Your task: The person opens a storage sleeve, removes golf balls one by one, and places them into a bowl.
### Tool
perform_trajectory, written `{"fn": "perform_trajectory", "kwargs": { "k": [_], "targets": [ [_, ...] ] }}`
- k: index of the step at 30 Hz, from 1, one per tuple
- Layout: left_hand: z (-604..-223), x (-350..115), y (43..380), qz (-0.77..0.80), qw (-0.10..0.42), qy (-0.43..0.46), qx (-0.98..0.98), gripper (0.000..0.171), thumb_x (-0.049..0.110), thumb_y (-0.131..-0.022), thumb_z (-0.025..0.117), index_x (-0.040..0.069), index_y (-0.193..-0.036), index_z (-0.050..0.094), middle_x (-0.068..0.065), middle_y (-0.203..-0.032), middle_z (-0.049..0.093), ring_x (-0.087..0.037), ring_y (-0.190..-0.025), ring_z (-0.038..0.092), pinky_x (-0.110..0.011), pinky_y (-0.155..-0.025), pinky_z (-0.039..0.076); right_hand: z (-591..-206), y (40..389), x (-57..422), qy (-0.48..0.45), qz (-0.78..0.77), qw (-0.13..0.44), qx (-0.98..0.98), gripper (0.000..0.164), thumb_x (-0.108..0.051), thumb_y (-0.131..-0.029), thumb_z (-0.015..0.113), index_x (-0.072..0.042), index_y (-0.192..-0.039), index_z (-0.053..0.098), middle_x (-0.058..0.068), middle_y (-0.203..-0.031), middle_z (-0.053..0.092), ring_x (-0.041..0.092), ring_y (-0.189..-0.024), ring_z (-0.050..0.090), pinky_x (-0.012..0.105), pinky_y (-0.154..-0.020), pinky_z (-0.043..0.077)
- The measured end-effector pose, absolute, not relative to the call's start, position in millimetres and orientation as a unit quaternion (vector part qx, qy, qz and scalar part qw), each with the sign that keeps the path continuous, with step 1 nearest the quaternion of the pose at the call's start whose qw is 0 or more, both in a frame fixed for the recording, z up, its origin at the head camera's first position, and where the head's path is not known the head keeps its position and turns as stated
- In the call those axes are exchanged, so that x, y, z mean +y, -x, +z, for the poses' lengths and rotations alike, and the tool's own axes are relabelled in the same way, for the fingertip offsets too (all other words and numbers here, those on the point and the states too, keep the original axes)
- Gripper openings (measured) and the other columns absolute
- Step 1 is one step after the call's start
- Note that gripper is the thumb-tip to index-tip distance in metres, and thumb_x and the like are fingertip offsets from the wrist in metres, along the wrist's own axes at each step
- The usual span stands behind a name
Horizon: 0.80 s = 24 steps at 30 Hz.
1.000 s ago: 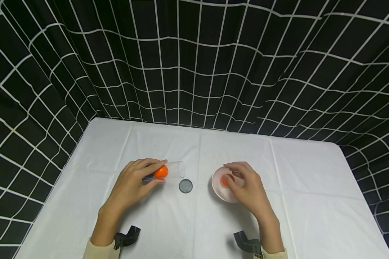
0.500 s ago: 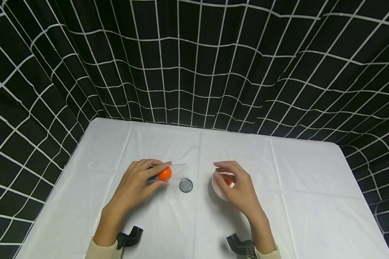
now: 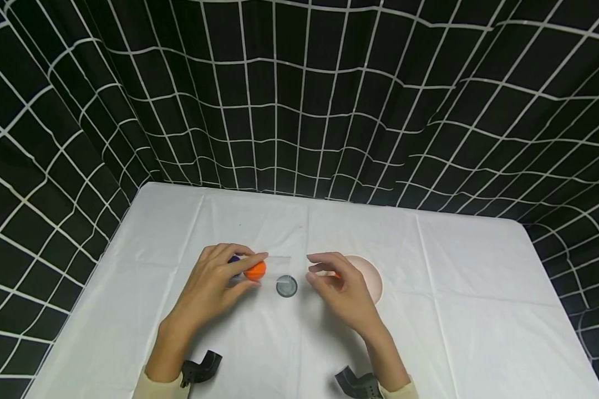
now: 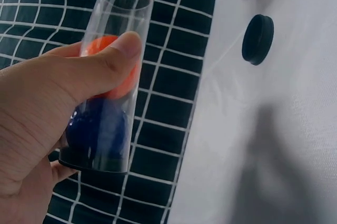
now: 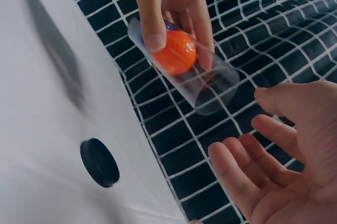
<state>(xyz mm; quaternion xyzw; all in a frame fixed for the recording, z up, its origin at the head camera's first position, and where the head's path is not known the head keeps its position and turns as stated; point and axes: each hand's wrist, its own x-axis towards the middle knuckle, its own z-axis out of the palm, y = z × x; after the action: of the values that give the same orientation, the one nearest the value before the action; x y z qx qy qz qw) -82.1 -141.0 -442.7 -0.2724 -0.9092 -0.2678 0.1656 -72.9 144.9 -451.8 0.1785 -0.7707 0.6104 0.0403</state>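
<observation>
My left hand (image 3: 214, 280) grips a clear plastic tube (image 4: 139, 16) by its side, thumb and fingers wrapped round it. Inside are an orange ball (image 5: 176, 52) and, nearer the dark base, a blue ball (image 4: 100, 129). The tube's uncapped end points toward my right hand (image 3: 344, 291). That hand's fingers are loosely bent and hold nothing in the right wrist view, apart from the tube's mouth. Behind it stands a pale pink bowl (image 3: 371, 280), partly hidden. A bit of orange (image 3: 337, 275) shows between the right hand's fingers and thumb.
A round dark grey lid (image 3: 287, 286) lies on the white tablecloth (image 3: 249, 343) just below the tube's open end. Black curtains (image 3: 299, 111) with a white grid hang behind and beside the table.
My right hand has moved left from over the bowl toward the tube, uncovering the bowl's right side. My left hand, still holding the tube, has shifted slightly right.
</observation>
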Motion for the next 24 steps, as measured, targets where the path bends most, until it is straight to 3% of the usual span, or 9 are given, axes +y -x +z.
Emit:
{"fn": "perform_trajectory", "kwargs": {
  "k": [7,14,20,24],
  "targets": [
    [-441.3,-139.0,81.8,-0.266,0.168,0.282,-0.906,0.053,0.032,-0.085,0.089,0.033,-0.135,0.074,0.003,-0.123,0.071,-0.022,-0.121,0.063,-0.048,-0.109,0.043,-452.1,71.3,138.5,-0.172,0.636,-0.01,-0.752,0.037,0.0,-0.095,0.074,-0.001,-0.132,0.067,0.018,-0.136,0.066,0.02,-0.118,0.072,0.025,-0.097,0.062],
    [-437.9,-138.7,80.2,-0.256,0.17,0.28,-0.909,0.054,0.03,-0.083,0.09,0.034,-0.135,0.074,0.001,-0.124,0.071,-0.022,-0.122,0.062,-0.047,-0.11,0.042,-453.7,70.5,131.1,-0.144,0.653,-0.054,-0.742,0.041,-0.004,-0.097,0.075,-0.004,-0.136,0.064,0.023,-0.139,0.066,0.018,-0.116,0.075,0.023,-0.097,0.061],
    [-434.9,-137.9,79.5,-0.246,0.172,0.28,-0.912,0.054,0.028,-0.083,0.09,0.034,-0.134,0.074,0.001,-0.125,0.071,-0.022,-0.122,0.062,-0.047,-0.111,0.041,-458.3,71.6,124.7,-0.14,0.658,-0.055,-0.738,0.041,-0.003,-0.096,0.075,-0.004,-0.136,0.065,0.018,-0.137,0.068,0.035,-0.124,0.069,0.022,-0.096,0.061],
    [-433.3,-137.4,78.6,-0.238,0.173,0.278,-0.914,0.053,0.027,-0.083,0.091,0.034,-0.133,0.075,0.001,-0.125,0.071,-0.021,-0.122,0.063,-0.047,-0.111,0.041,-460.0,71.9,122.3,-0.135,0.656,-0.054,-0.741,0.04,-0.005,-0.096,0.076,-0.006,-0.135,0.066,0.019,-0.136,0.067,0.029,-0.123,0.07,0.02,-0.094,0.06]
  ]
}}
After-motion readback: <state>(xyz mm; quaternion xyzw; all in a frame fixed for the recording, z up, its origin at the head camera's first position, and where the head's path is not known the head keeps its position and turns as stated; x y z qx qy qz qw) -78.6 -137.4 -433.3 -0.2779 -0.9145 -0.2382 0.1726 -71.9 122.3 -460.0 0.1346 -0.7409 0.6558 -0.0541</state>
